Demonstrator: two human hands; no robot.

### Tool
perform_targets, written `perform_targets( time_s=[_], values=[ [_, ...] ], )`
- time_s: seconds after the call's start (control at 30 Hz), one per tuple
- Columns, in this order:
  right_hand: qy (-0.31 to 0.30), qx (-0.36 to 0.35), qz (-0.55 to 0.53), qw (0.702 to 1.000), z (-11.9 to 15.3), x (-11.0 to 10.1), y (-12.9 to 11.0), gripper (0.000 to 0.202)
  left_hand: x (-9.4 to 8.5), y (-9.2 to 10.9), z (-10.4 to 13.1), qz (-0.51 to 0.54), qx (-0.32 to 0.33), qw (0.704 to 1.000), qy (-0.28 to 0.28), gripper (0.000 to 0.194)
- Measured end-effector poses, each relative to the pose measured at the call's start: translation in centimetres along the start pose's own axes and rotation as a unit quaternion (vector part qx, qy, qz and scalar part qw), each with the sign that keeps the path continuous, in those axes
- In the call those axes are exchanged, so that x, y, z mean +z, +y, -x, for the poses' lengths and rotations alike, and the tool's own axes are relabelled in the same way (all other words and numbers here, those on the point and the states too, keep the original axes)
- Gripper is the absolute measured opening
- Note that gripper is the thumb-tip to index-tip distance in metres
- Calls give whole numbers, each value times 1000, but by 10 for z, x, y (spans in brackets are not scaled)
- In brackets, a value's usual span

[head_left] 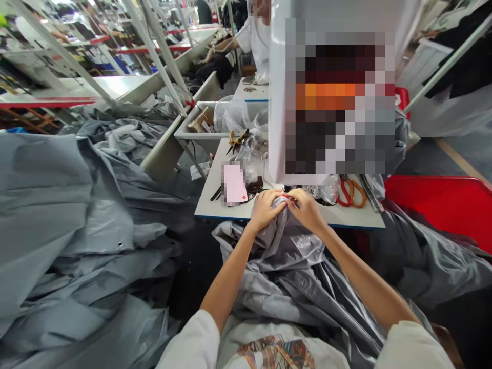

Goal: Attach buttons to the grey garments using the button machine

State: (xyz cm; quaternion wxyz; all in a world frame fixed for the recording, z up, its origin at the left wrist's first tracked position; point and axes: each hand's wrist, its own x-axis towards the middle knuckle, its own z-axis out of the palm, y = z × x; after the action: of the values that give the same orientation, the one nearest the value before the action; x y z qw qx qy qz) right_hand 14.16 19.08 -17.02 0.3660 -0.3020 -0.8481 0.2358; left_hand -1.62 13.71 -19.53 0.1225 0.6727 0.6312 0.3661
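Note:
Grey coated fabric [269, 256] hangs over the near edge of the white tabletop [209, 202] and drapes down across my lap. My left hand [268, 207] and my right hand [305, 207] meet at its top edge, right below a white machine [277, 102]. Both hands have their fingers pinched on the fabric, thumbs close together. Something small and red shows between the fingertips, too small to name. The machine's lower end stands just beyond my fingers, and much of its front is pixelated.
A pink phone [234, 184] lies on the left of the tabletop, with black-and-yellow pliers [238, 141] behind it. Scissors [351, 193] with red and orange handles lie on the right. Grey fabric [96, 230] is heaped at left; a red surface [442, 205] stands at right. Another person [257, 46] works behind.

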Motion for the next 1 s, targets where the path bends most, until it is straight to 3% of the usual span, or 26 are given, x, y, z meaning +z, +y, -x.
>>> perform_targets(
  time_s=[0.37,0.73,0.87,1.0],
  values=[
    [-77,54,-45,995,-11,-6,5,17,-5,-1,2,20,-20,1000,-11,28],
    [-100,78,-66,990,-11,-7,9,26,-7,0,2,26,-23,999,-9,29],
    [-71,85,-21,994,-14,-16,6,23,-8,0,2,30,-17,999,-7,27],
    [37,103,170,979,-22,-41,28,21,-9,1,2,31,-20,999,-8,26]
  ],
)
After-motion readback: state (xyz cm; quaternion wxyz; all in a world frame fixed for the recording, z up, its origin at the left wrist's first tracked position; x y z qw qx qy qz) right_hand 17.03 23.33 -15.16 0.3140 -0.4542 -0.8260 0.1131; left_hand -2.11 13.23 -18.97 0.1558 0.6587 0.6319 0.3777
